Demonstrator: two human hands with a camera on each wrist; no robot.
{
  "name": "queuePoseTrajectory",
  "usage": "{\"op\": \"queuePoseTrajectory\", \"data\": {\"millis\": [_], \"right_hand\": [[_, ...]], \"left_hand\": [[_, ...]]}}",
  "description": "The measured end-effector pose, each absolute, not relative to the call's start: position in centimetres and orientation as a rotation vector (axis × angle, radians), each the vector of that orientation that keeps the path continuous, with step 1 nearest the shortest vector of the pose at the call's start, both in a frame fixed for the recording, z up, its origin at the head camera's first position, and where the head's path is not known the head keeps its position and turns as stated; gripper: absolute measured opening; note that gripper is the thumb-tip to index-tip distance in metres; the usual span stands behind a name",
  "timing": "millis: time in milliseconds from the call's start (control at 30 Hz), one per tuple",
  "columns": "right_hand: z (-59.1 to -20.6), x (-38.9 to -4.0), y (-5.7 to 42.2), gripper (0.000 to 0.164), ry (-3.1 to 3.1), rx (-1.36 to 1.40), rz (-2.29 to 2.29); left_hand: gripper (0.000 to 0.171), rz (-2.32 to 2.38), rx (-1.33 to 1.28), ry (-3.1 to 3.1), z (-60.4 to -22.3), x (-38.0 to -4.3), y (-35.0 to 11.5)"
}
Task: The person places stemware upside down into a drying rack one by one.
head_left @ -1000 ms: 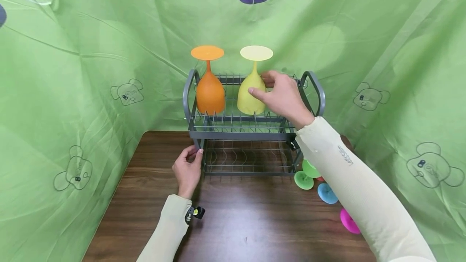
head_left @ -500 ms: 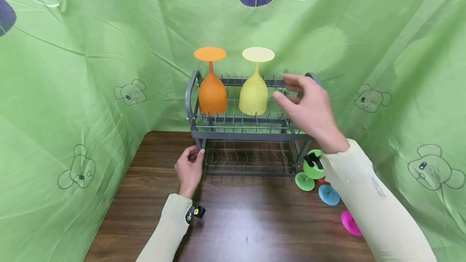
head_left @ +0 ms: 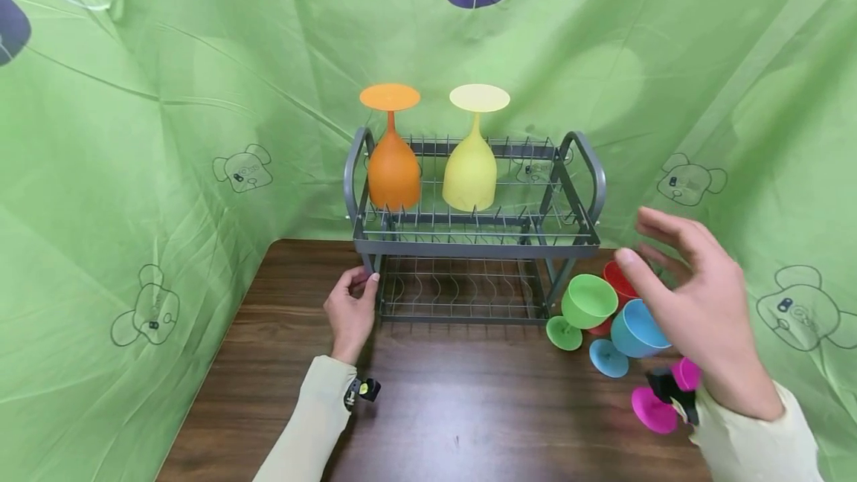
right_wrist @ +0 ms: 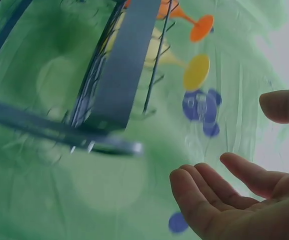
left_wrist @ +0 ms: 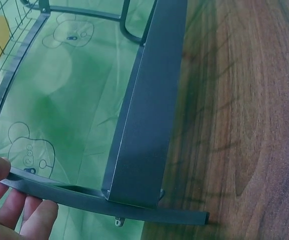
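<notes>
A two-tier dark grey dish rack [head_left: 475, 250] stands at the table's back. Upside down on its upper tier are an orange goblet [head_left: 393, 173] and, to its right, a yellow goblet [head_left: 470, 177]. My left hand [head_left: 351, 311] holds the rack's left front leg; thumb and fingers lie on either side of that bar [left_wrist: 84, 197] in the left wrist view. My right hand [head_left: 703, 303] hovers with nothing in it, thumb and fingers apart. Below and left of it lie a green goblet [head_left: 589, 302], a blue goblet [head_left: 639, 329], a red goblet [head_left: 619, 281] and a partly covered magenta goblet [head_left: 654, 409].
A brown wood table [head_left: 455, 400] carries everything. Green printed cloth [head_left: 315, 43] hangs at the back and both sides. The rack's right handle [head_left: 589, 169] rises beside the upper tier, whose right half shows bare wires. The lower tier [head_left: 462, 288] holds nothing visible.
My right hand has let go of the yellow goblet and moved right and down, toward the goblets on the table. The left hand keeps its place on the rack.
</notes>
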State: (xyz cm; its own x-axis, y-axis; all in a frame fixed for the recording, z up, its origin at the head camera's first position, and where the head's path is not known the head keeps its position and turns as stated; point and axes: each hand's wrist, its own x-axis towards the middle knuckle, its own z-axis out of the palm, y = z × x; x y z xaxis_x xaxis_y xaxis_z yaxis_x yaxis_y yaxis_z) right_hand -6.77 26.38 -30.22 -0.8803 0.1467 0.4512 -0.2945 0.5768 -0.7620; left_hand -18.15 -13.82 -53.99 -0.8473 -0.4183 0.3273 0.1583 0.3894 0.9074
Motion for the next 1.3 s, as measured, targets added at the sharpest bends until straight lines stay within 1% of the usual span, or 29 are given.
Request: {"op": "queuePoseTrajectory", "data": {"millis": [100,300,467,633,867,1000,1167,1300], "right_hand": [[-31.5,-4.9,28.5,0.060,-2.303,0.018,1.331],[-34.6,-1.4,32.6,0.057,-2.025,-0.249,1.679],[-37.3,0.2,34.6,0.054,-1.901,-0.388,1.694],[-39.4,0.9,35.7,0.053,-1.804,-0.463,1.737],[-43.1,1.5,38.1,0.060,-1.728,-0.551,1.837],[-45.1,1.7,39.5,0.064,-1.806,-0.556,1.843],[-46.6,1.5,41.0,0.067,-1.852,-0.583,1.825],[-48.0,1.5,42.2,0.071,-1.920,-0.497,1.816]], "left_hand": [[0.017,-1.483,0.216,-2.132,-54.0,-18.1,-13.7],[0.017,-1.493,0.199,-2.130,-53.8,-18.0,-13.5],[0.017,-1.504,0.205,-2.119,-53.7,-17.9,-13.7],[0.017,-1.504,0.226,-2.128,-53.7,-18.0,-14.0],[0.017,-1.511,0.221,-2.135,-53.7,-18.0,-14.0],[0.017,-1.529,0.222,-2.132,-53.9,-18.0,-14.0],[0.017,-1.540,0.214,-2.125,-54.0,-18.0,-14.0],[0.017,-1.524,0.212,-2.122,-53.9,-18.0,-14.0]]}}
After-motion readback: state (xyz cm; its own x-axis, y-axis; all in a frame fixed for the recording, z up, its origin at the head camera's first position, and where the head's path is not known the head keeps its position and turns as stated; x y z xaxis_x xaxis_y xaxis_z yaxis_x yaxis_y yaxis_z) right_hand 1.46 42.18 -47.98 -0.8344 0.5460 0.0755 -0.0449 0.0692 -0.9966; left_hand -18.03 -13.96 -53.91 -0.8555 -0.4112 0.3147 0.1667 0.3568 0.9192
